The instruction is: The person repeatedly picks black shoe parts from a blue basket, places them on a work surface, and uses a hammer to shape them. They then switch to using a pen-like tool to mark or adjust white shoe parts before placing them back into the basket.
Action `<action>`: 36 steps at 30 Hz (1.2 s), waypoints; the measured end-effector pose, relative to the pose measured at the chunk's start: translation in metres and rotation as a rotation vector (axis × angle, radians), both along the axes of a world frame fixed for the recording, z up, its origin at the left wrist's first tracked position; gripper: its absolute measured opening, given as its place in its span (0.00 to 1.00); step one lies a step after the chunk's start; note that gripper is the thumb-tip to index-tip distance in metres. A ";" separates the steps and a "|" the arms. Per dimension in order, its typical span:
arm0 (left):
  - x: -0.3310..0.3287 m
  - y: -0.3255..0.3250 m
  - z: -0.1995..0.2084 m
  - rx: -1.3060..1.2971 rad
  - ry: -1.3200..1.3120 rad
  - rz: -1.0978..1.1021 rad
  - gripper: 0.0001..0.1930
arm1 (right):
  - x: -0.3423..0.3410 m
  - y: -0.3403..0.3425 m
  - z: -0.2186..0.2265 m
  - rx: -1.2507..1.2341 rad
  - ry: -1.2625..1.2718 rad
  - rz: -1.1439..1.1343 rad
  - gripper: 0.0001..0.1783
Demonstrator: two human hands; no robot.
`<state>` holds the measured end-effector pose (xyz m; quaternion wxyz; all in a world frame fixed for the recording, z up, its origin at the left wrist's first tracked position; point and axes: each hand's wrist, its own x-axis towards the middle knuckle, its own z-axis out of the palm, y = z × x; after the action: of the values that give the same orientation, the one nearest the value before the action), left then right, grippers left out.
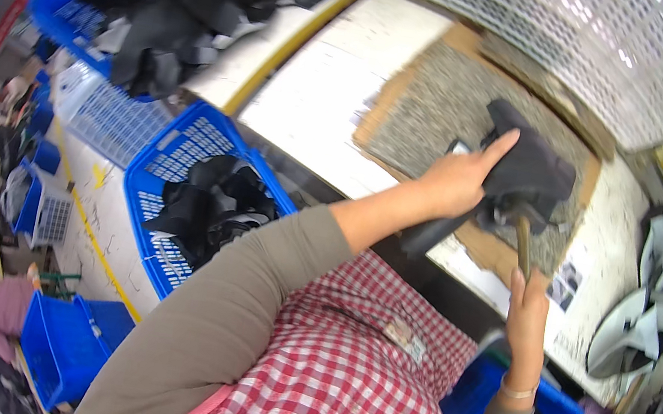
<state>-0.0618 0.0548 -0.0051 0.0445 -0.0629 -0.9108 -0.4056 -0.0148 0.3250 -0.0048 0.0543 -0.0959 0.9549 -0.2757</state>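
Observation:
My left hand (455, 181) grips the near left edge of a dark, soft sheet piece (531, 168), with the index finger stretched along its top. The piece lies bunched on a rough grey board (440, 94), part of it hanging toward the table's front edge. My right hand (531, 301) is wrapped round the wooden handle of a hammer (524, 244). The hammer's head is at the near edge of the dark piece, blurred and partly hidden, so I cannot tell whether it touches.
A blue basket (148, 169) of black pieces stands left of the table (316, 83); a larger blue crate (63, 13) of scraps is behind it. A white perforated crate (543, 24) stands at the back. Grey and black pieces (642, 326) lie at the right. A blue bin (564, 409) is below.

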 end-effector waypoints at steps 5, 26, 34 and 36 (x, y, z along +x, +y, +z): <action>0.154 -0.085 -0.004 -0.253 0.094 0.365 0.48 | 0.032 0.009 0.006 -0.091 -0.009 0.157 0.15; -0.159 -0.322 -0.015 -0.240 0.432 0.606 0.31 | -0.095 -0.099 -0.036 0.343 0.629 0.193 0.17; -0.339 -0.375 -0.036 -0.643 0.406 0.760 0.44 | -0.100 -0.103 -0.020 0.244 0.545 0.268 0.19; -0.355 -0.393 -0.033 -0.675 0.574 0.685 0.33 | -0.101 -0.106 -0.019 0.255 0.539 0.262 0.19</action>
<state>-0.4168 -0.3379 -0.0379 0.3974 0.1180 -0.9098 -0.0205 -0.1159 0.2188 -0.0233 -0.1541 -0.2797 0.9413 -0.1090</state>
